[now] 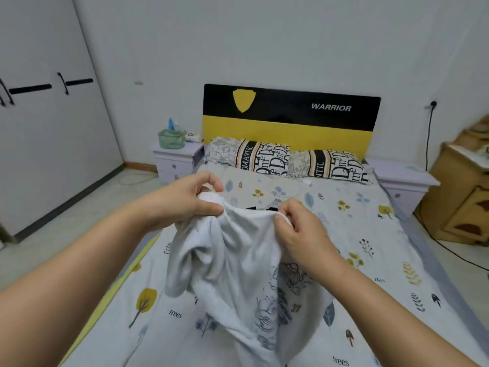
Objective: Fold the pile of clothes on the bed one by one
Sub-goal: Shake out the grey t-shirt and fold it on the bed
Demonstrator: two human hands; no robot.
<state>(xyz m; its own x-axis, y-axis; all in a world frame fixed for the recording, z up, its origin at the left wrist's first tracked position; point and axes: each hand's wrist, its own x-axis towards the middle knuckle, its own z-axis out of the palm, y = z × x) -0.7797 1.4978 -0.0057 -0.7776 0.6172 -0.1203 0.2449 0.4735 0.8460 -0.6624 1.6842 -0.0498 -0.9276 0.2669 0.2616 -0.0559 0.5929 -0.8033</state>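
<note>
Both hands, left hand and right hand, pinch the white garment's top edge above the bed, likely needing spreading flat next.

garment over bed, pillows behind (by headboard)

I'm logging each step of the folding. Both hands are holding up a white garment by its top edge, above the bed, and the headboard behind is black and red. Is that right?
Not quite. The head view shows the headboard is black and yellow, not red. The rest holds: the left hand and right hand hold the white garment up by its top edge, above the bed.
</note>
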